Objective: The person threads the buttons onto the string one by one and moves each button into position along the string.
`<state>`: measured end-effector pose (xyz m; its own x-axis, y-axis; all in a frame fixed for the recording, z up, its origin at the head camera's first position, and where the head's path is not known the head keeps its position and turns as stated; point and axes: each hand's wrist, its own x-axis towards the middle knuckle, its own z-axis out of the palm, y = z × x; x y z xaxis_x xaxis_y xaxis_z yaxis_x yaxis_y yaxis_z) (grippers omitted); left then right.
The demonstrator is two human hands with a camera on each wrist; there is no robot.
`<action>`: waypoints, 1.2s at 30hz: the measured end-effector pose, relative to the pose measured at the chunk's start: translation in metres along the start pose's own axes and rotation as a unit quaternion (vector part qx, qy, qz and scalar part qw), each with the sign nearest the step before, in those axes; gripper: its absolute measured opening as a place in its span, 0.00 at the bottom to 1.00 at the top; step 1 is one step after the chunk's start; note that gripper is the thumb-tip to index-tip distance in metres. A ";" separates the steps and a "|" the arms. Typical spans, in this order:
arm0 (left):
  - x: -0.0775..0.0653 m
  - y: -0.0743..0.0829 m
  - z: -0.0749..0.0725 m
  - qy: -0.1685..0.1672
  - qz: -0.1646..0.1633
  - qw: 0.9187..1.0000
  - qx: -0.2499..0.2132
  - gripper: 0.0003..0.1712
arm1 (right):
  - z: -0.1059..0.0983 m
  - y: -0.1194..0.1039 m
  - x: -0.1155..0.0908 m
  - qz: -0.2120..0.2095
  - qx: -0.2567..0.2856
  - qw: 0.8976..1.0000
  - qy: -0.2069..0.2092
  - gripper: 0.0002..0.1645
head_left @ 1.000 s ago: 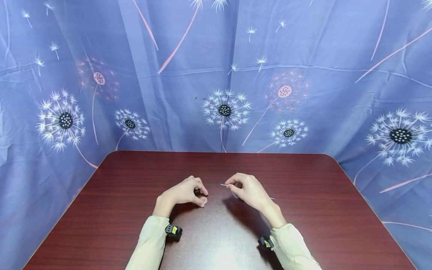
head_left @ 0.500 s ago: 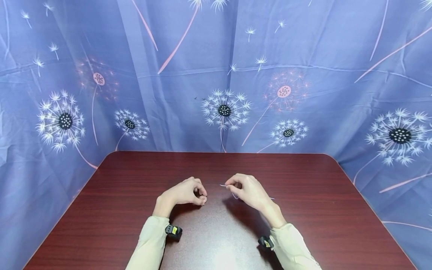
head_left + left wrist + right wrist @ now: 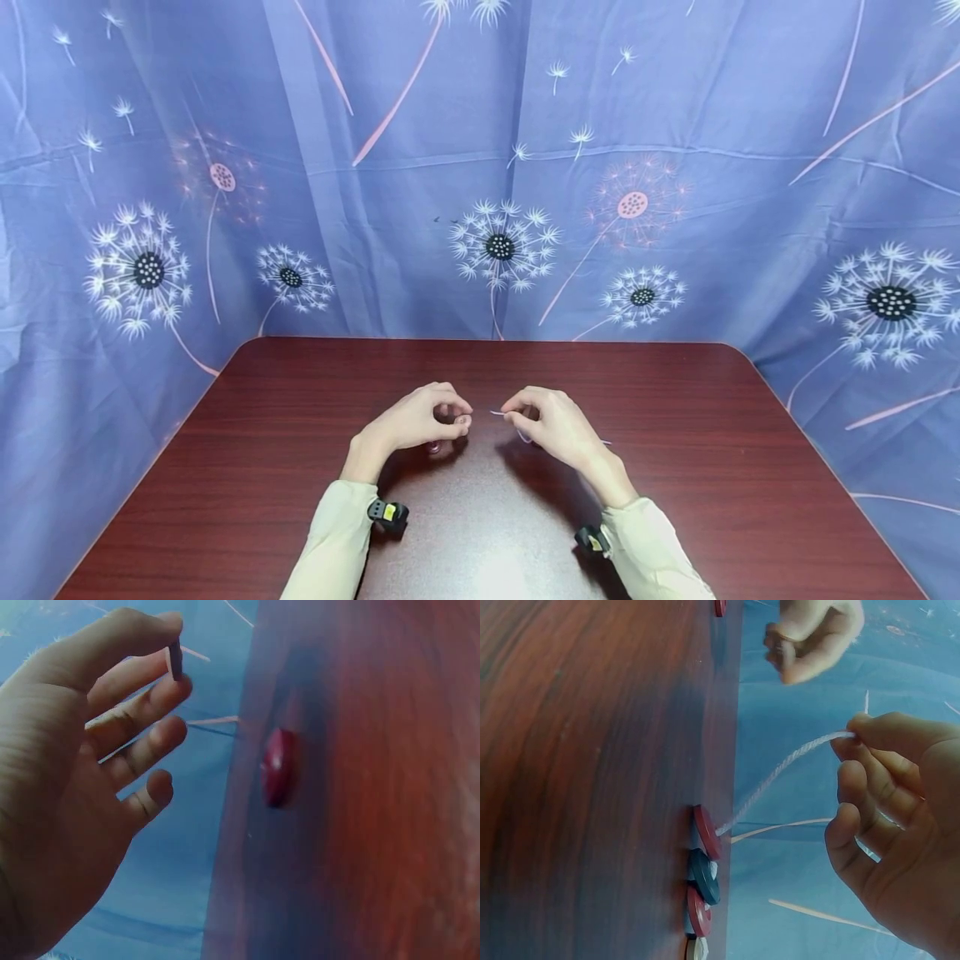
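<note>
Dark red-brown wood grain, polished enough to throw back a pale glare near the person, covers the table, whose far corners are rounded. Blue cloth printed with white and pink dandelion heads hangs in soft folds behind it and wraps round both sides, close against the table's edges. Bare tabletop spreads wide to the outside of each hand and beyond the fingertips toward the far edge.

The left hand is raised a little off the wood, thumb and forefinger closed together on a small flat button, seen edge-on as a dark disc; the other fingers hang loosely curled. Just under those fingers a round red button lies flat on the table.

The right hand pinches a thin white twisted cord between thumb and forefinger, its short free end pointing at the left fingertips, with a small gap between. Behind the right fingers the cord runs down to a row of threaded buttons, red, dark teal and white, lying on the wood.
</note>
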<state>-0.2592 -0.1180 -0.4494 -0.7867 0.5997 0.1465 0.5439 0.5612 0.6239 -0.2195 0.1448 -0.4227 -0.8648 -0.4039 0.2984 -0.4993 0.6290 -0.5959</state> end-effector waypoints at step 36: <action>0.004 0.024 -0.007 0.035 0.006 0.997 -0.072 0.12 | 0.005 0.003 0.001 -0.029 0.001 0.999 0.021 0.04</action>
<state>-0.2510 -0.1064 -0.4285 -0.8020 0.5612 0.2048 0.5095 0.4637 0.7248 -0.2212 0.1428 -0.4277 -0.8360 -0.4117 0.3628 -0.5484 0.6045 -0.5777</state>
